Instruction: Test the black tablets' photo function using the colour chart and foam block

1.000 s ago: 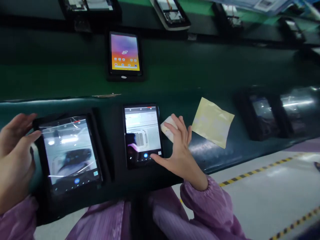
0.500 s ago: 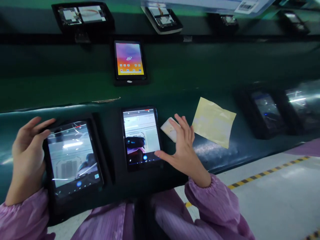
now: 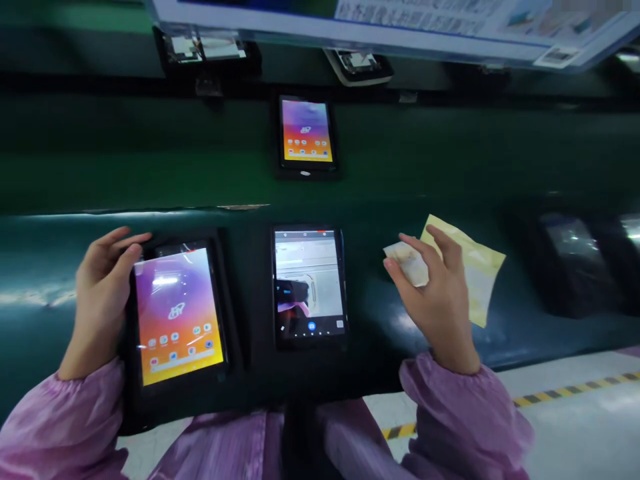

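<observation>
My left hand grips the upper left edge of a tablet, its thumb at the corner. That tablet lies slightly turned in a black holder, showing a purple-orange home screen. Beside it, a second tablet sits in the middle and displays a camera picture. To the right, my right hand has its fingers curved round a small whitish piece of cloth or paper, holding it above the bench. A creased yellow sheet lies partly behind the right hand.
Farther back on the green bench stands another lit tablet. Opened devices rest along the rear strip, below a hanging printed sheet. Dark devices lie at right. The floor's striped tape shows beyond the front edge.
My right hand has moved right, away from the middle tablet, with the whitish piece. The left tablet's screen went from a camera picture to the home screen. The whole view has shifted.
</observation>
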